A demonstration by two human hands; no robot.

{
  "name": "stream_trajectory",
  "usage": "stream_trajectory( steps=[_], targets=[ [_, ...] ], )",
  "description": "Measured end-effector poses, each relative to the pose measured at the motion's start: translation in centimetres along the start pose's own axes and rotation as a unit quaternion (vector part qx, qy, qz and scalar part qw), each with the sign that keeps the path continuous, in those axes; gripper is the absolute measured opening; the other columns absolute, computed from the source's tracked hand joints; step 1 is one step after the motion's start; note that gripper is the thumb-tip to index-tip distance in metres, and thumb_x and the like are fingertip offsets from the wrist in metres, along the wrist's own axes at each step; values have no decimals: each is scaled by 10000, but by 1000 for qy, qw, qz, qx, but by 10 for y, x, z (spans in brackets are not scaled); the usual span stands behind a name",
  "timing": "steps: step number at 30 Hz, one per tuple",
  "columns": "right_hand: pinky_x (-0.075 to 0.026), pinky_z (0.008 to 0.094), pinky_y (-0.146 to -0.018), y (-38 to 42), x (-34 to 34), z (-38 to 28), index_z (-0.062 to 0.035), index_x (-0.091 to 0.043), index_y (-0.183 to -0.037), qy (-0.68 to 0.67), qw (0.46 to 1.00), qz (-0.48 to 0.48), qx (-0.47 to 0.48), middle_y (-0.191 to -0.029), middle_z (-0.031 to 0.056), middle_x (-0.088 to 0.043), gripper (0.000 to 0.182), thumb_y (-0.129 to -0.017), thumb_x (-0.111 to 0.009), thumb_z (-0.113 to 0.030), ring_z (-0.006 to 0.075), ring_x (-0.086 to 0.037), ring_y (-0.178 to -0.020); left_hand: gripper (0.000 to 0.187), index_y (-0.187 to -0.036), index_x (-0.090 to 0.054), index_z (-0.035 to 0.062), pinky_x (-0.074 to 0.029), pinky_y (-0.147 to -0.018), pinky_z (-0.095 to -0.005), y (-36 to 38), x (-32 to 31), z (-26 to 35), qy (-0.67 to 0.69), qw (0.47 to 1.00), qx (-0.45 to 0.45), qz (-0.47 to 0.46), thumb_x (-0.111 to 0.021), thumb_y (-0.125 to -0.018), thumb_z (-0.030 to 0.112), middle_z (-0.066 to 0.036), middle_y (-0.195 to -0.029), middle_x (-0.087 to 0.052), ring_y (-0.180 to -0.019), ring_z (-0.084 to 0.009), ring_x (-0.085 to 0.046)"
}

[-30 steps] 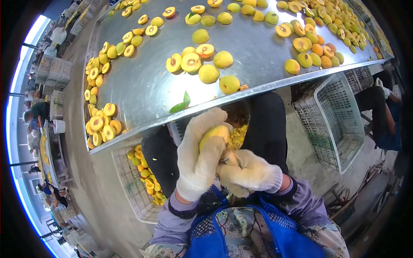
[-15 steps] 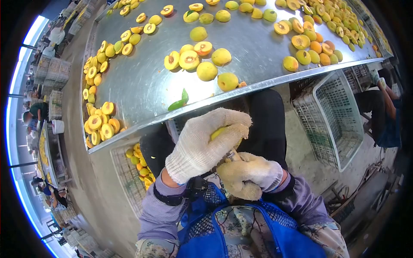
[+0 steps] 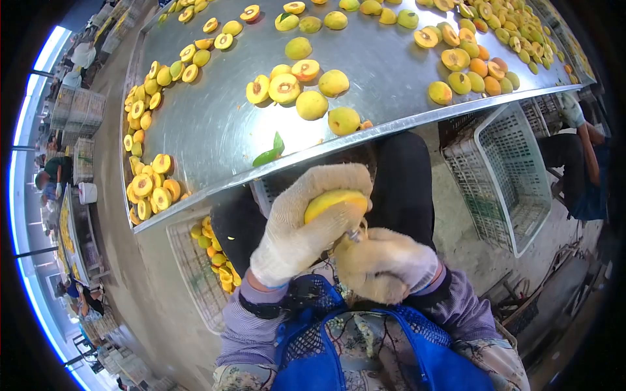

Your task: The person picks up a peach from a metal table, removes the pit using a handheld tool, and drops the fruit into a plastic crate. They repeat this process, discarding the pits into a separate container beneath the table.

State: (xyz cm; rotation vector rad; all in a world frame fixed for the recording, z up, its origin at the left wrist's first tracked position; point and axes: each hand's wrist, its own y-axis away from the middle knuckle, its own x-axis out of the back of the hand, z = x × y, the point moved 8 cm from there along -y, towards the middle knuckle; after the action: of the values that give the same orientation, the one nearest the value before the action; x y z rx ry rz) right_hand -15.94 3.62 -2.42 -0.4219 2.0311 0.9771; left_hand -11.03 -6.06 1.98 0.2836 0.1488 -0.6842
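Note:
My left hand (image 3: 306,221), in a white knit glove, is wrapped round a yellow peach (image 3: 336,203) above my lap. My right hand (image 3: 385,264), also gloved, is closed just below and to the right, around a small tool (image 3: 355,234); only its metal end shows, close to the peach's lower edge. Beyond my hands is the metal table (image 3: 215,124). On it lie whole peaches and halves, with a cluster (image 3: 284,88) in the middle and a green leaf (image 3: 268,151) near the front edge.
An empty plastic crate (image 3: 512,179) leans at the right, near a seated co-worker's legs (image 3: 561,156). At the lower left another crate (image 3: 189,260) holds peach pieces. A large peach pile (image 3: 508,29) lies at the table's far right. More people and stacked crates (image 3: 78,111) are at far left.
My left hand has turned and shows more of the peach. My right hand has moved slightly right. The co-worker's gloved hand at right has moved up.

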Motion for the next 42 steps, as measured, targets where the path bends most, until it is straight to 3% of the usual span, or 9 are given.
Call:
stream_trajectory(
  steps=[5, 8, 10, 16, 20, 26, 29, 32, 42],
  targets=[
    [-350, 215, -415, -3, -2, 15, -89, -517, -729, -59, 996, -68, 9, -594, -10, -481, 271, -928, -566, -267, 78, -453, -454, 253, -1015, -655, -48, -522, -789, -329, 7, -3, 27, -283, 941, -170, 78, -600, -801, 73, -135, -978, -692, -863, -197, -657],
    [-381, 224, -459, -1, -8, 15, -89, -529, -776, -123, 989, -86, 3, -639, -8, -506, 238, -917, -591, -270, 84, -485, -508, 257, -1011, -659, -45, -527, -774, -330, 11, -20, 44, -403, 865, -301, 8, -606, -811, 106, -144, -994, -690, -844, -206, -662],
    [-388, 226, -472, 1, -10, 16, -88, -532, -804, -142, 986, -88, 2, -647, -10, -509, 220, -911, -599, -268, 83, -490, -525, 286, -1036, -663, 17, -544, -724, -318, -1, -4, 14, -135, 985, -105, -14, -702, -767, 108, -153, -1007, -670, -855, -275, -673],
    [-390, 221, -472, 2, -14, 20, -82, -539, -874, -169, 978, -122, -7, -653, -15, -512, 200, -899, -613, -266, 83, -500, -544, 272, -1047, -657, -28, -539, -756, -319, 8, -7, 12, -122, 959, -256, -15, -652, -791, 63, -164, -1037, -667, -871, -268, -670],
    [-389, 214, -467, 0, -18, 28, -67, -538, -887, -235, 951, -195, -38, -652, -13, -513, 216, -888, -621, -266, 83, -511, -543, 276, -1023, -657, -43, -541, -757, -323, 1, -6, 0, 102, 987, -117, -35, -659, -770, 67, -180, -1034, -672, -869, -300, -673],
    [-379, 216, -453, -1, -13, 28, -56, -534, -887, -223, 965, -139, -14, -637, -13, -509, 206, -897, -600, -252, 87, -497, -508, 310, -989, -653, -69, -528, -769, -363, 7, -10, 26, -209, 931, -299, 8, -595, -854, 203, -214, -958, -662, -838, -283, -660],
    [-393, 218, -468, -1, -15, 30, -60, -540, -880, -202, 965, -165, -22, -636, -10, -515, 204, -895, -604, -252, 88, -511, -523, 256, -1030, -659, -44, -531, -799, -333, 8, -10, 16, -126, 956, -263, -28, -550, -828, 71, -187, -1093, -651, -891, -251, -660],
    [-407, 217, -490, 2, -21, 25, -64, -551, -878, -183, 969, -167, -19, -642, -7, -528, 206, -896, -609, -261, 89, -526, -544, 342, -1150, -586, -50, -546, -795, -367, 9, -11, -8, 198, 972, -124, -9, -500, -907, 175, -196, -1054, -634, -877, -269, -660],
    [-449, 237, -570, -10, -38, 23, -50, -589, -965, -176, 965, -191, -20, -750, 11, -580, 221, -901, -630, -258, 106, -556, -637, 472, -1185, -566, -39, -558, -773, -342, 23, 4, -17, 297, 952, -43, 54, -527, -959, 373, -203, -1043, -629, -870, -262, -660]
  ],
)
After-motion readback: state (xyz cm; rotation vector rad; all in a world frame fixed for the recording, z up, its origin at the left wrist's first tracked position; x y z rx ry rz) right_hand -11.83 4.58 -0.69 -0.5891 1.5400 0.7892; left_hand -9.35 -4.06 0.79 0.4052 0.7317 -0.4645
